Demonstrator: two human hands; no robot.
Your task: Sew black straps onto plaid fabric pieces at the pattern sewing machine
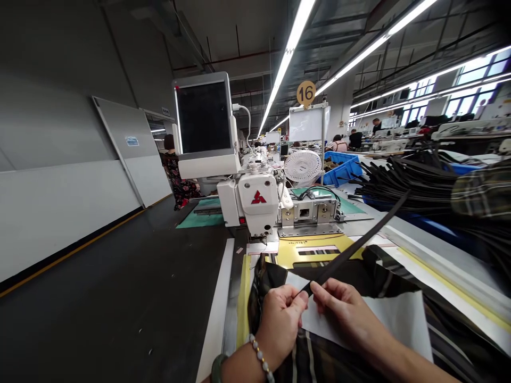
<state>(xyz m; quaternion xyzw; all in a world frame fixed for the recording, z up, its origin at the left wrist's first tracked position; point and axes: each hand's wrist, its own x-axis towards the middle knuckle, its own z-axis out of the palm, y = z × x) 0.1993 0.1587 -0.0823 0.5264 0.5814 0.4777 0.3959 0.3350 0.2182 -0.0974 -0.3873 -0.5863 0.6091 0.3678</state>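
Observation:
My left hand point(279, 319) and my right hand point(343, 311) meet low in the middle, both pinched on the near end of a long narrow black strip point(359, 242). The strip slants up and to the right from my fingers. Under my hands lies dark plaid fabric point(319, 361) with a white piece point(399, 319) on top of it. Beyond them a yellow template point(315, 250) sits below the white sewing machine head point(259, 205). A beaded bracelet is on my left wrist.
A monitor point(204, 119) stands above the machine, a small white fan point(302, 166) behind it. A big heap of black strips point(411, 183) and blue bins point(341, 167) are at the right. Dark floor lies on the left. People work farther back.

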